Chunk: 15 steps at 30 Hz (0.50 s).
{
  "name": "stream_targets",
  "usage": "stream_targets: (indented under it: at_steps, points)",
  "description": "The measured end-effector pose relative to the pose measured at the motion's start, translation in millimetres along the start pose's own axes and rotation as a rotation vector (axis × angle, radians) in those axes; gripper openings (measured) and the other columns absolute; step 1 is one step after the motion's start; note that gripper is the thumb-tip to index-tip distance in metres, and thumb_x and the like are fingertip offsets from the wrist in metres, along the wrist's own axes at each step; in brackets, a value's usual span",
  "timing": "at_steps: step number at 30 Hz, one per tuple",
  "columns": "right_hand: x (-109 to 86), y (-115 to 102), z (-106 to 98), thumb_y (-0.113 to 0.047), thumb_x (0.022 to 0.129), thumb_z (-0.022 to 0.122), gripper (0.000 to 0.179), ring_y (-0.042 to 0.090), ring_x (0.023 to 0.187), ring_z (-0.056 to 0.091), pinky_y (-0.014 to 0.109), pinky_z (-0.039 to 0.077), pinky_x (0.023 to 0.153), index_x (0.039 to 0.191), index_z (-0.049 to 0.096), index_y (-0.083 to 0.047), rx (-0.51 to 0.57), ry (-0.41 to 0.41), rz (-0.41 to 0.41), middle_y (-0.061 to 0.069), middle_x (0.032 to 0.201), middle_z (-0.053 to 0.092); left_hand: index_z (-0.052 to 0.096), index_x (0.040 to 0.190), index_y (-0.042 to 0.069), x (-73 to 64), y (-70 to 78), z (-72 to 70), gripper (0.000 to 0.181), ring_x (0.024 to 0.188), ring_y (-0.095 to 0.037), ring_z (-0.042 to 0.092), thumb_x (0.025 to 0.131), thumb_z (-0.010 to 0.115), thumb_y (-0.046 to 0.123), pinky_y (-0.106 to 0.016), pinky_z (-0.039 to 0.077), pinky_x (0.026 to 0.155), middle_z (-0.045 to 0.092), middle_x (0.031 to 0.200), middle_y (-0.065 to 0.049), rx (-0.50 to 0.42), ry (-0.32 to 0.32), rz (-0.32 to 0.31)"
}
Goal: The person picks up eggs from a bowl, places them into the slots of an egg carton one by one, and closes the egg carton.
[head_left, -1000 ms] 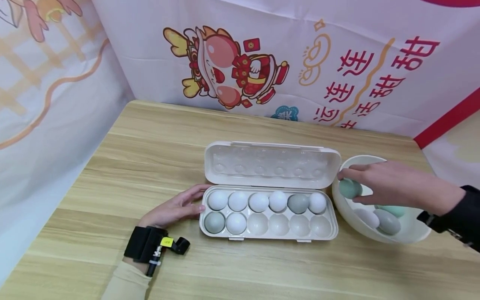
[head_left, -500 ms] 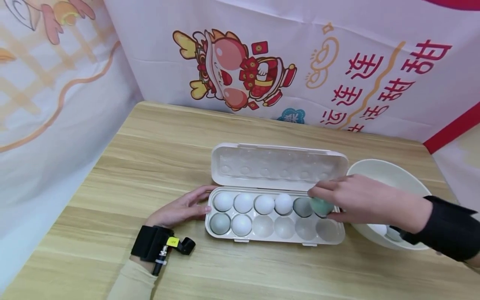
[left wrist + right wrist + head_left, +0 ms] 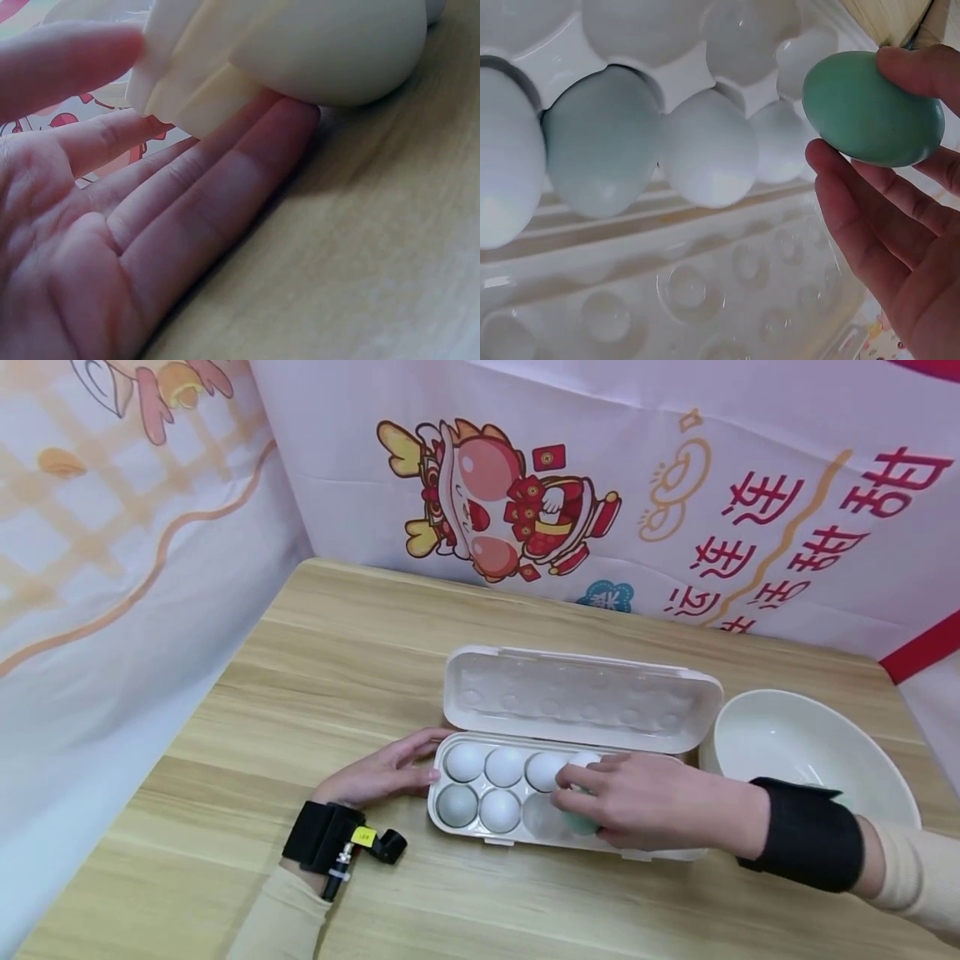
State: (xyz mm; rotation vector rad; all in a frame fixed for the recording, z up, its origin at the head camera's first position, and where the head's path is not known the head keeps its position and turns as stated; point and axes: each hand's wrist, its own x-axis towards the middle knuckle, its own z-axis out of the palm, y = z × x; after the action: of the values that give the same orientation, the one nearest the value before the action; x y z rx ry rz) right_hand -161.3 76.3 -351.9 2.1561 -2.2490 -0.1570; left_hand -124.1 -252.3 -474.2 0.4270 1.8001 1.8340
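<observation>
Right hand (image 3: 633,797) pinches a green egg (image 3: 874,109), the carton (image 3: 542,818) beneath it; straight-fingered left hand (image 3: 386,770) touches the carton. Placing seems the step, calling for gentle release below.

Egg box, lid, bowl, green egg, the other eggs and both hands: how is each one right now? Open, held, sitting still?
Egg box: open, partly filled, some cups empty.
Lid: tipped back.
Eggs in the box: sitting in cups.
Green egg: held, not in a cup.
Right hand: holding the green egg over the box.
Left hand: touching the box's left end.
Bowl: upright, contents mostly hidden.
</observation>
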Motion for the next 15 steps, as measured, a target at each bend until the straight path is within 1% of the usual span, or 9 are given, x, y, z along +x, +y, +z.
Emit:
stream_targets:
  at_steps: [3,7,9,12,15]
  points:
    - [6.3,-2.7,5.4,-0.022,0.071,0.069,0.04,0.012,0.067,0.051,0.028,0.048,0.058,0.107,0.052,-0.014,-0.046,0.03,-0.037,0.0,0.1,0.052,0.033,0.139,0.016,0.3,0.0,-0.1,0.05,0.116,-0.03,0.049,0.093,0.051,0.01,-0.042,0.046,0.095,0.037,0.141,-0.019,-0.007,-0.005,0.005]
    - [14.3,-4.5,11.6,-0.023,0.07,0.07,0.042,0.013,0.07,0.052,0.029,0.049,0.062,0.107,0.052,-0.014,-0.08,0.026,-0.075,-0.001,0.098,0.052,0.032,0.14,0.015,-0.1,-0.9,-0.6,0.05,0.117,-0.031,0.048,0.094,0.051,0.009,-0.042,0.046,0.094,0.037,0.142,-0.019,-0.009,-0.003,0.007]
    - [17.3,-5.2,13.8,-0.024,0.071,0.07,0.042,0.013,0.072,0.054,0.03,0.05,0.064,0.107,0.051,-0.014,-0.089,0.014,-0.083,-0.001,0.099,0.053,0.032,0.14,0.016,-0.2,-0.9,-0.5,0.05,0.117,-0.03,0.048,0.094,0.051,0.009,-0.042,0.046,0.095,0.036,0.142,-0.018,-0.01,-0.001,0.006]
    - [21.1,-5.7,17.4,-0.025,0.074,0.069,0.039,0.014,0.077,0.055,0.031,0.05,0.07,0.108,0.051,-0.014,-0.09,-0.004,-0.084,0.0,0.102,0.055,0.032,0.14,0.017,-0.3,-0.8,-0.1,0.051,0.118,-0.03,0.047,0.093,0.052,0.01,-0.042,0.046,0.095,0.036,0.143,-0.017,-0.009,0.003,-0.001]
    - [23.8,-5.5,21.6,-0.028,0.075,0.068,0.038,0.015,0.081,0.056,0.032,0.05,0.076,0.106,0.052,-0.014,-0.097,0.007,-0.083,0.0,0.1,0.057,0.032,0.14,0.017,-0.3,-0.3,0.3,0.051,0.119,-0.029,0.046,0.093,0.052,0.011,-0.042,0.045,0.096,0.035,0.144,-0.017,-0.01,0.004,-0.005]
